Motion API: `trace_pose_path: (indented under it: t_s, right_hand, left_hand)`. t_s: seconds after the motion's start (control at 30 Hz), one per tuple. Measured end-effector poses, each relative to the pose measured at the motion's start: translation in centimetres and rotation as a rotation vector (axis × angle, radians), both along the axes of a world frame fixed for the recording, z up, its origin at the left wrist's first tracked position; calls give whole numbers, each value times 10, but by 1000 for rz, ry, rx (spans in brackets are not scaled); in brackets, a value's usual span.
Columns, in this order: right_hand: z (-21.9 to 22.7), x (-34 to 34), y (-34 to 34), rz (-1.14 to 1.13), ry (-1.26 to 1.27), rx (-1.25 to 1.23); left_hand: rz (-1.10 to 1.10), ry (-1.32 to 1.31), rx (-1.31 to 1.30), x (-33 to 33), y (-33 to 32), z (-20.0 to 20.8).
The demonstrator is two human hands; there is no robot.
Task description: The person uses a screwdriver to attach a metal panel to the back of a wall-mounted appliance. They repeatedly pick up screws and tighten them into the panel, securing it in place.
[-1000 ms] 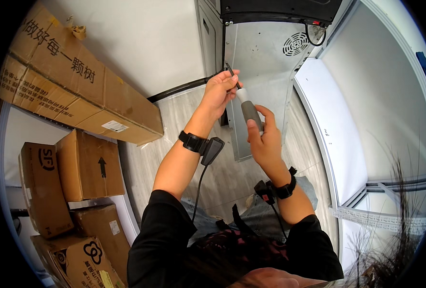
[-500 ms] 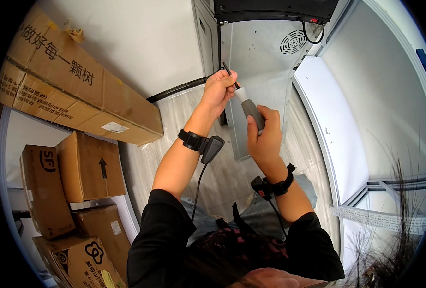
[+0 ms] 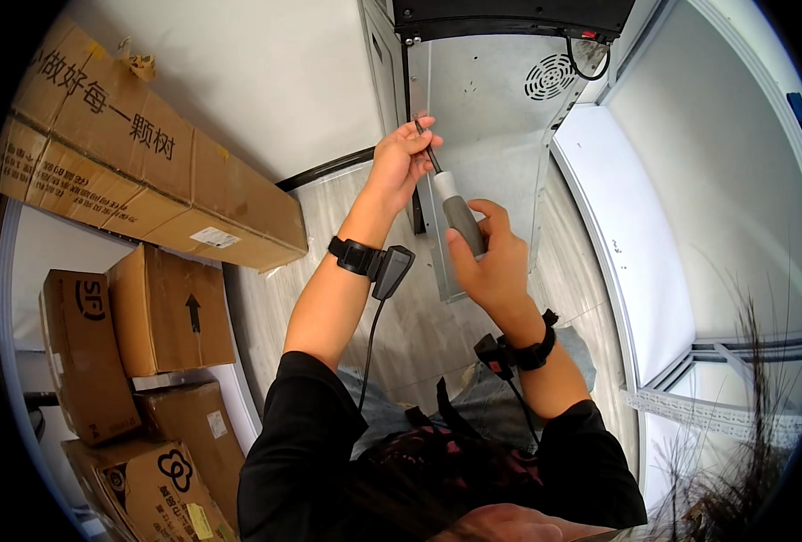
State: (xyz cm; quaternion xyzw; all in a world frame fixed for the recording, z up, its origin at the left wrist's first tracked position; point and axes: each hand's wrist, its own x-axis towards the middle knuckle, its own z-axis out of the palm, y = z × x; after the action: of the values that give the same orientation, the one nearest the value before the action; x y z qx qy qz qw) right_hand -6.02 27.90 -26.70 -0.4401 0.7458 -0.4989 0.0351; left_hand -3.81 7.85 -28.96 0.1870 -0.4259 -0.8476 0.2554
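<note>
A screwdriver with a thick grey handle, white collar and long dark shaft slants up and left in front of a grey metal panel. Its handle lies in my right hand, with thumb and fingers around its lower part. My left hand is closed lightly about the thin shaft, thumb and fingertips pinching it near the tip. The tip is at the panel's left edge; whether it touches a screw there is too small to tell. Each wrist wears a black strap with a small black device and cable.
Atop the metal panel is a black housing, with a looped black cable at its right. A long cardboard box leans at left, above several stacked cartons. White framed panels stand along the right, over a wood-look floor.
Both hands and the screwdriver have shifted slightly left, and the tool stands a little steeper. The left fingers have loosened somewhat around the shaft. The view has barely moved.
</note>
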Motion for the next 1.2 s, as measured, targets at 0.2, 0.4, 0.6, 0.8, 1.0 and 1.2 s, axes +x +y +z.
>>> trace_pose_path:
  t_s: [0.2, 0.4, 0.6, 0.8, 1.0, 1.2]
  right_hand:
    - [1, -1, 3, 19, -59, -40]
    - [-1, -4, 8, 47, -148, -14]
    - [-8, -32, 40, 22, -330, 156]
    - [-16, -55, 69, 66, -225, 189]
    - [-66, -140, 141, 27, -463, 109]
    - [-93, -279, 237, -217, -629, 5]
  left_hand:
    - [30, 58, 31, 0, 8, -1]
    - [-27, 69, 35, 8, 12, -5]
    - [-53, 25, 52, 3, 46, -18]
    - [-38, 64, 6, -2, 78, -40]
    - [-44, -104, -62, -75, 153, -79]
    - [-139, -290, -104, -204, 248, -140]
